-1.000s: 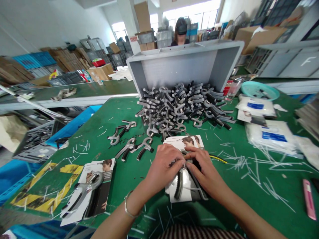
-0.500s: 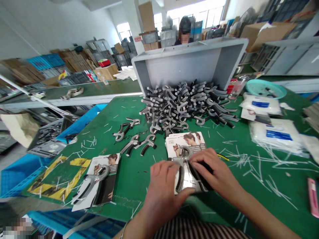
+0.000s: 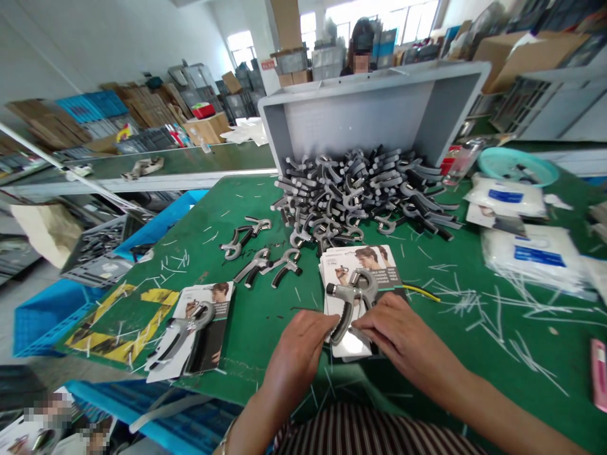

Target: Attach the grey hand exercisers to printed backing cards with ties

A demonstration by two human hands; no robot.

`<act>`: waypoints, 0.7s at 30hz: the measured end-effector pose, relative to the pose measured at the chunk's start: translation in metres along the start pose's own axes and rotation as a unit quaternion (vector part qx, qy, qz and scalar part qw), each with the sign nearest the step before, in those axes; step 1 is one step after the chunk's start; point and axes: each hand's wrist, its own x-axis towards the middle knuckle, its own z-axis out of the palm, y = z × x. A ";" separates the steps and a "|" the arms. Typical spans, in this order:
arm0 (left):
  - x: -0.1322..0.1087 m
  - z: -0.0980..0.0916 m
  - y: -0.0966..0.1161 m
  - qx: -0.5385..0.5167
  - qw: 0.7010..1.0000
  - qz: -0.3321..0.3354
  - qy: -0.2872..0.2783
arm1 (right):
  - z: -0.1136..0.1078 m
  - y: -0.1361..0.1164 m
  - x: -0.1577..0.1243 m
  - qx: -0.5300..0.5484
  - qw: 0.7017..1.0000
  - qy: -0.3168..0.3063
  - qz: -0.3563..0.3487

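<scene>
A grey and black hand grip strengthener (image 3: 367, 285) with a metal spring lies on a printed card stack (image 3: 359, 258) in front of me. My left hand (image 3: 300, 346) is closed at the strengthener's left handle, fingertips against its lower end and the card's left edge. My right hand (image 3: 408, 330) covers the other handle. Its thumb and fingers pinch together between the handles, and whatever they hold is too small or hidden to make out. To the left, another strengthener (image 3: 205, 315) rests on a printed card (image 3: 219, 328).
Many strengtheners (image 3: 351, 196) spill from a tipped grey crate (image 3: 351, 123); several loose ones (image 3: 258, 264) lie left of the cards. White plastic strips (image 3: 474, 309), white bags (image 3: 526, 253), a turquoise basin (image 3: 516, 165) and a pink tool (image 3: 598, 373) are at right. A person sits behind the crate.
The left hand's thumb has drawn in from across the card's bottom, and its fingers have closed at the left handle. My right fingers have moved down into a pinch between the handles.
</scene>
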 end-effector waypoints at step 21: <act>0.016 0.014 0.011 -0.200 0.973 -0.098 0.055 | -0.009 -0.001 -0.011 -0.047 0.995 -0.085 0.026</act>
